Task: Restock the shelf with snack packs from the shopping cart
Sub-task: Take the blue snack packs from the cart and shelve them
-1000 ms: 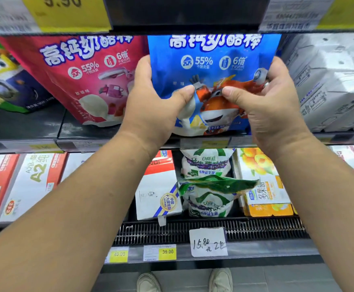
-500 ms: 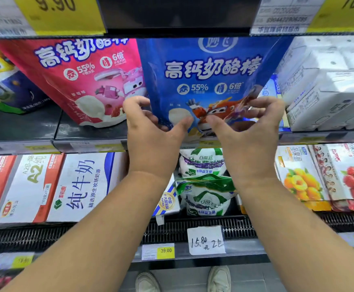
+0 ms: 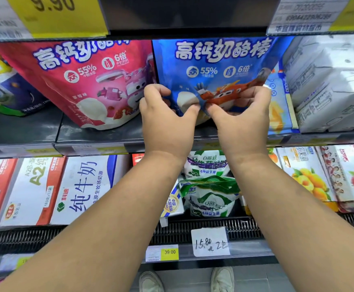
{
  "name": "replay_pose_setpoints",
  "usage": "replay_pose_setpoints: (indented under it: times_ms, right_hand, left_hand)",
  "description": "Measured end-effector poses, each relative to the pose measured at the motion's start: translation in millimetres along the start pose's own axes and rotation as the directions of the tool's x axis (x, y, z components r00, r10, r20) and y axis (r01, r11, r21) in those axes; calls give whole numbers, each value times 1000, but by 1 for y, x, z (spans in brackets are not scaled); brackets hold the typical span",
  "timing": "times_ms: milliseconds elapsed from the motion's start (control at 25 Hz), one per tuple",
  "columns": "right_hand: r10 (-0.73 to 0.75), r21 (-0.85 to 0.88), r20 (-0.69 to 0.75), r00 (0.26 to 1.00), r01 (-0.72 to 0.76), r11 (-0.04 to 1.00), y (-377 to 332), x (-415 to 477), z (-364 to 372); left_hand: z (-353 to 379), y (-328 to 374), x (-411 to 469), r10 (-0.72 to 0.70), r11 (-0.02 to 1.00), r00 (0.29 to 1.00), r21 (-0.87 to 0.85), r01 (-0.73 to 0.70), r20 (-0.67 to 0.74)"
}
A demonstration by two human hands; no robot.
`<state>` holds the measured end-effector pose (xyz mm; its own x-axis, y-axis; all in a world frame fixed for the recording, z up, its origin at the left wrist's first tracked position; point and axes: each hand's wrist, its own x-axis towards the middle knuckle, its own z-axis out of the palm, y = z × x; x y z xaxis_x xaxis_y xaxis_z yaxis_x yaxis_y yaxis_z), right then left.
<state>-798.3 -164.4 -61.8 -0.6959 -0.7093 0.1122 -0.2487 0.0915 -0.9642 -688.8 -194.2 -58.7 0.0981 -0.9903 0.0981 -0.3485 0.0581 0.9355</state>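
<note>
Both grips are closed on the blue cheese-stick pack (image 3: 220, 66). The left grip (image 3: 167, 123) and right grip (image 3: 241, 123) each pinch its lower front, with the thumbs meeting on the cartoon plane print and the fingers curled round behind the bottom edge. The pack stands nearly upright above the grips, at the level of the shelf deck (image 3: 100, 135). Its base is hidden by the hands, so I cannot tell whether it sits flat yet.

The main risk is letting go too soon. The pouch is soft and tall and is held only low down. If the base is not fully on the deck, or sits close to the front edge just under the grips, it would probably sag forward and slide off.

The slot is also narrow. The pink strawberry pack (image 3: 92, 81) touches or nearly touches the pouch just left of the left grip, so a sideways nudge could tip it. Right of the right grip, a yellow-and-blue pack (image 3: 279, 106) is wedged against the white cartons (image 3: 330, 85). Pushing the blue pouch back at a slant could crush that pack or jam against it.

Above the grips, the top of the pouch reaches the upper shelf rail (image 3: 188, 30). Lifting it to reseat it could catch and fold the top seal. Hard thumb pressure may crease the film.
</note>
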Motion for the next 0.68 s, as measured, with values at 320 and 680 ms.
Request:
replay_pose_setpoints:
  times_ms: [320, 680]
  right_hand:
    - [-25, 52, -34, 999, 27, 998, -5, 8, 5]
    - [-3, 114, -96, 995, 14, 993, -9, 17, 10]
  left_hand:
    - [11, 2, 9, 38, 999, 999, 11, -38, -21]
    - [21, 8, 4, 90, 991, 987, -89, -103, -132]
